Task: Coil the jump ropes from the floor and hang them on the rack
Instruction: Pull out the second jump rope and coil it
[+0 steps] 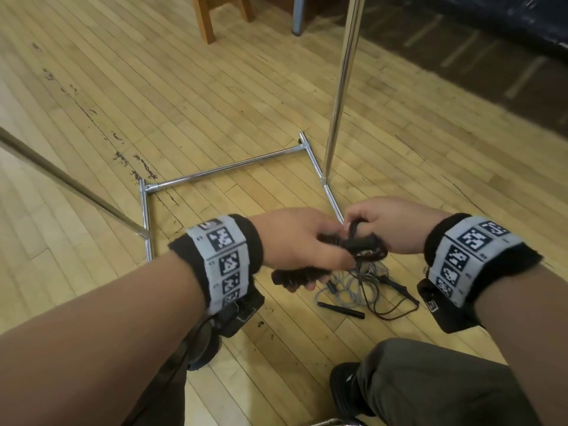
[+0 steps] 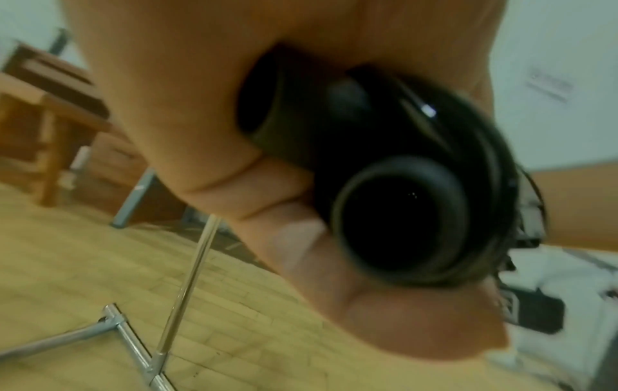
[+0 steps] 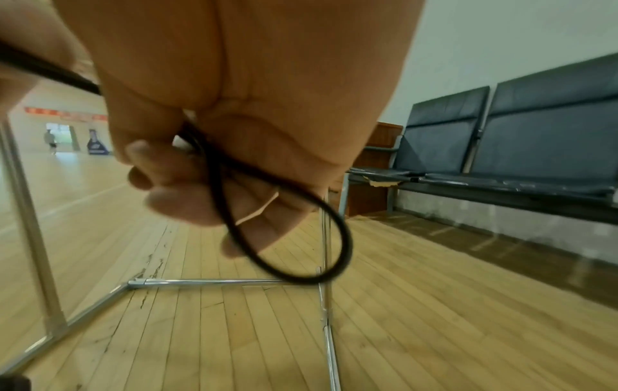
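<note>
My left hand (image 1: 302, 241) grips the black handles (image 2: 398, 219) of a jump rope, with its black cord wound around them (image 1: 365, 245). My right hand (image 1: 390, 222) pinches a loop of that black cord (image 3: 301, 238) just right of the left hand. Below both hands, a tangle of grey and black ropes (image 1: 359, 284) lies on the wooden floor, with a loose black handle (image 1: 341, 309) beside it. The chrome rack (image 1: 342, 84) stands ahead; its base bars (image 1: 224, 170) rest on the floor.
A wooden chair (image 1: 212, 13) stands at the back, and dark bench seats (image 3: 501, 137) line the wall on the right. A slanted chrome pole (image 1: 70, 182) crosses the left side. My knee and shoe (image 1: 353, 392) are at the bottom right.
</note>
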A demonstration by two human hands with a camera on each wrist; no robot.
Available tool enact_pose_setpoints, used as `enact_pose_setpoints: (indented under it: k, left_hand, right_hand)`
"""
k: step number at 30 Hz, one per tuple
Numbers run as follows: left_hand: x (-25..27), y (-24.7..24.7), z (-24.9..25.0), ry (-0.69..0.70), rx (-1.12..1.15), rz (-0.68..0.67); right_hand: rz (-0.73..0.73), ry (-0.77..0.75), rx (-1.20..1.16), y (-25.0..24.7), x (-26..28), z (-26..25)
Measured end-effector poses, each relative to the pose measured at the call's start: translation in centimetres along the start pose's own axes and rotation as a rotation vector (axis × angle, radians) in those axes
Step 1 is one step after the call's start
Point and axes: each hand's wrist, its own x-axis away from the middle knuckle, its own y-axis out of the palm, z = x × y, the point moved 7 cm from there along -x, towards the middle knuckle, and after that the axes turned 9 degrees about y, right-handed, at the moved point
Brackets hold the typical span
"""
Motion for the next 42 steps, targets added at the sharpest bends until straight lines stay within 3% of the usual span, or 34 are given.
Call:
enact_pose_setpoints:
  k: [3,5,8,12,14,17,25,30,34,42]
  left_hand:
    - [-0.8,1.3,-1.4,-0.106,-0.410,-0.031]
    - [-0.9,0.6,-2.1,-0.174,-0.542,0.048]
    - [-0.4,-2.0,-2.8,-0.221,-0.365,0.249]
    - [0.6,-5.0,-2.1,-0.126,-0.239,0.455]
    - [0.8,-5.3,-2.1,-0.083,-0.051,0.509]
    - [0.6,-4.6,-2.2,-0.047,0.271,0.474]
    - [0.9,-4.2,-0.5,0.117,0.693,0.402]
    - [0.8,-3.0,0.3,0.119,0.696,0.332]
    - [0.5,-2.9,0.0,0.096,0.705,0.401]
    - [0.6,-4.3,-0.5,0.128,0.586,0.514]
  right_hand:
    - [0.161,-0.059,0.151,-1.1,0.3,-2.6]
    - [0.265,-0.108,0.251,-1.6,0.9,-4.3]
    - [0.331,-0.147,0.285,-1.7,2.1,-6.0]
    - [0.336,-0.176,0.187,-1.8,2.8,-6.1]
    - [0.319,-0.161,0.081,-2.0,2.6,-5.4]
    - [0.237,-0.151,-0.080,-1.9,2.0,-4.0]
    - [0.107,-0.160,-0.241,-1.9,1.4,-1.5]
    - [0.079,-0.149,-0.298,-1.9,1.1,-0.5]
    - [0.142,-0.138,-0.277,-2.1,0.9,-0.1]
    - [0.079,-0.079,-0.673,-2.8,1.0,0.0]
